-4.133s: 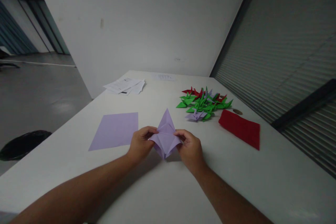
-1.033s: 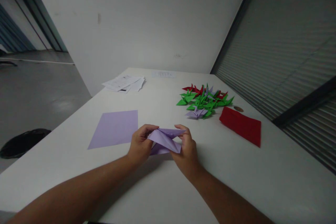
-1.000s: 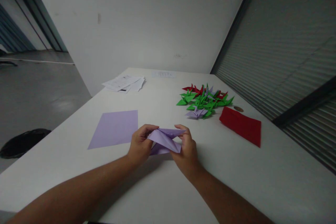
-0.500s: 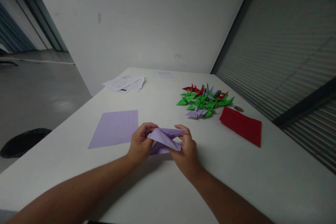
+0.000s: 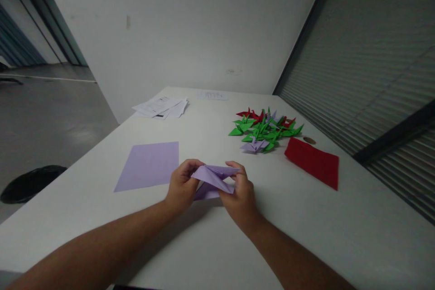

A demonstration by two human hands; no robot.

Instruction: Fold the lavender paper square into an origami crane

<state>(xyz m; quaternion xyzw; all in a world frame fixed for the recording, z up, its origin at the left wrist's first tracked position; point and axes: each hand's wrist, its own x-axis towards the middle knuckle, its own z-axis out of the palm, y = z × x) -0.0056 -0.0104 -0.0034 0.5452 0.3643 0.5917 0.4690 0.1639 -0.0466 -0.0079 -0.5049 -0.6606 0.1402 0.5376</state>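
A partly folded sheet of purple origami paper [image 5: 212,177] is held between my two hands, just above the table, its layers spread apart in the middle. My left hand [image 5: 183,184] grips its left side, fingers curled behind and thumb in front. On the right side, my right hand [image 5: 240,192] pinches the paper, with fingers at the upper corner and the thumb under the lower layer. Flat on the table to the left lies a purple paper sheet [image 5: 149,165], close to my left hand.
Folded green paper cranes [image 5: 261,131], with red and purple ones among them, cluster at the back right. A red paper piece [image 5: 312,162] and a brown round object [image 5: 309,140] lie beside them. Printed sheets [image 5: 159,107] sit far left. A black-lined bin [image 5: 32,184] stands left of the table [image 5: 210,244].
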